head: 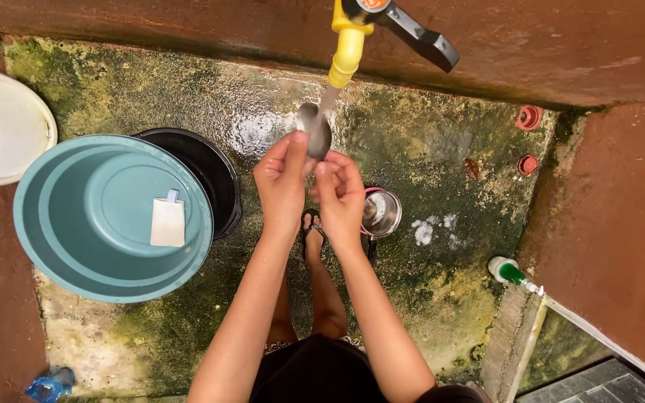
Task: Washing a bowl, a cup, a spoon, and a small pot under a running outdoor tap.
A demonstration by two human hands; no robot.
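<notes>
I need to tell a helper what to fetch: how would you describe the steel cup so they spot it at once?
Start at the yellow tap on the back wall and look straight down past the hands. The steel cup stands on the mossy floor, just right of the right hand. It is small, shiny and pink-rimmed, unlike the big teal basin and black bucket left.

Both hands, left hand (281, 183) and right hand (340, 195), meet on the metal spoon (315, 130) under the yellow plastic tap (347, 51). Left of them: teal plastic basin (76, 224), a white rectangular piece (167, 222) inside. Small steel cup (382, 213) on the floor, right.
</notes>
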